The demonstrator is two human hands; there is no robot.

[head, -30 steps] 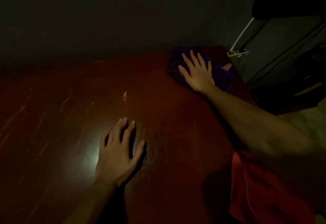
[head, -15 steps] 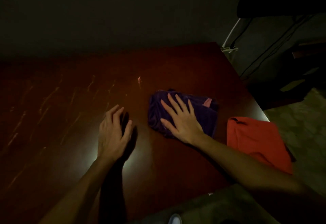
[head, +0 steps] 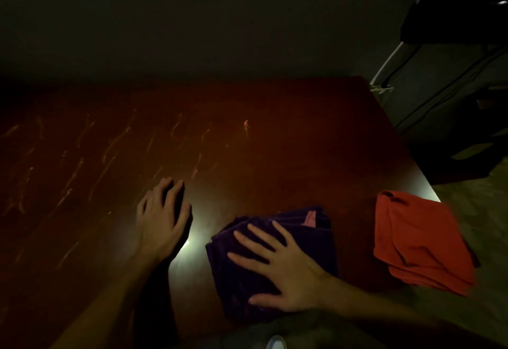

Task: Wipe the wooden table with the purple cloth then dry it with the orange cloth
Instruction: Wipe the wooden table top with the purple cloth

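Right hand (head: pixel 286 271) flat, fingers spread, palm pressing purple cloth (head: pixel 310 241) onto wooden table (head: pixel 247 156) near front edge; pressing, not gripping

Left hand (head: pixel 162 222) open, resting on bare wood left of cloth, holding nothing

Orange cloth (head: pixel 420 241) folded at right edge, near corner, apart from purple one, untouched

Purple cloth likely soft, light, bunches easily; glossy top probably lets it slide: best driven by flat palm over its middle, folds kept together

Pale streaks across far left
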